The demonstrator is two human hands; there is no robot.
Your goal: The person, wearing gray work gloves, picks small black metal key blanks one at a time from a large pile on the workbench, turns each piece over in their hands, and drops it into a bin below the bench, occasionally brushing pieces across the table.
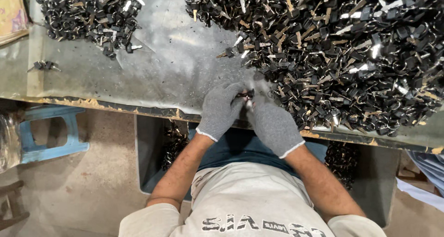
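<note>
Both my hands wear grey knit gloves and meet at the near edge of a metal-topped table [162,66]. My left hand [221,108] and my right hand [273,124] together pinch a small black-headed key on a ring [246,96] between their fingertips. Right beside my right hand spreads a large heap of black-headed keys with metal blades [342,47], covering the table's right side.
A smaller pile of the same keys [90,15] lies at the table's far left, with a stray pair [44,65] near the left edge. Below the table edge stands a dark bin holding more keys [173,142]. A blue plastic stool [51,133] sits on the floor at left.
</note>
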